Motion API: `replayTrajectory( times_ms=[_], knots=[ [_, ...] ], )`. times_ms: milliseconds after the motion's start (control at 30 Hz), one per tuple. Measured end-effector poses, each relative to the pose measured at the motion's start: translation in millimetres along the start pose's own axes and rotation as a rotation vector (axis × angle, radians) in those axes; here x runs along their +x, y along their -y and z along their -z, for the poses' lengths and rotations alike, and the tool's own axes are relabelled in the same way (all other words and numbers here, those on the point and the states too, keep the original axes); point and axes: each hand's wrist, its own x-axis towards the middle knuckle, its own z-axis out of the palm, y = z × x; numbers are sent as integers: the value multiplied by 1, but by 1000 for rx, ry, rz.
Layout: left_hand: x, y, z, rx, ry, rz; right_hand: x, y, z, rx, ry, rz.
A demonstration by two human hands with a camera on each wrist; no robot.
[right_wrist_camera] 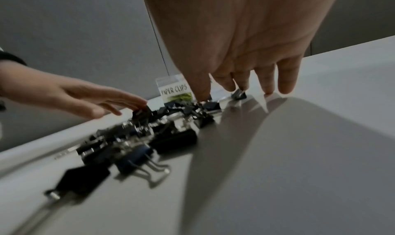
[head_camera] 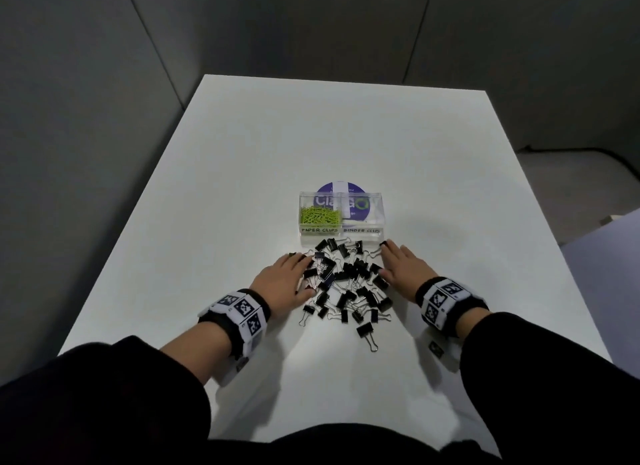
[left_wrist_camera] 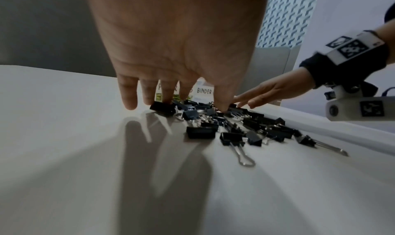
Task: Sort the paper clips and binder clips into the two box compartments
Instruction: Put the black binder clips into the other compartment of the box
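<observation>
Dozens of black metal binder clips (head_camera: 349, 284) lie heaped on the white worktop (head_camera: 242, 153), between my left hand (head_camera: 284, 277) and right hand (head_camera: 403, 267). Both grips lie open, holding nothing. Green wire paper clips (head_camera: 320, 216) already fill the clear plastic box (head_camera: 341, 234); its binder compartment looks empty.

Left wrist: fingertips (left_wrist_camera: 130, 101) touch the heap's edge; gathering seems next.

Right wrist: blurred, individual clips indistinct.
</observation>
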Motion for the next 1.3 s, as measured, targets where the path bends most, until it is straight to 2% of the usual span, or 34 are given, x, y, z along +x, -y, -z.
replayTrajectory(
  times_ms=[100, 200, 333, 433, 600, 733, 967, 1133, 1300],
  knots=[
    [0, 3, 8, -9, -51, 37, -13, -1, 2, 103, -91, -40],
    [10, 2, 18, -62, 31, 108, -17, 0, 5, 145, -8, -101],
    [22, -13, 18, -136, 115, 119, -6, 17, 1, 128, 70, -101],
    [27, -20, 15, -210, 147, 142, -1, 28, -2, 132, 78, -104],
    [30, -19, 16, -302, 128, 130, 5, 33, -1, 191, 41, -122],
    [31, -18, 18, -284, 150, 135, 5, 37, -1, 150, 5, -103],
    [36, -20, 24, -202, 200, 131, 7, 48, 1, 132, 42, -20],
    [38, -20, 23, -226, 168, 122, 10, 49, 0, 152, 52, 65],
    [38, -20, 25, -311, 104, 102, 12, 45, 1, 183, 14, 86]
  ],
)
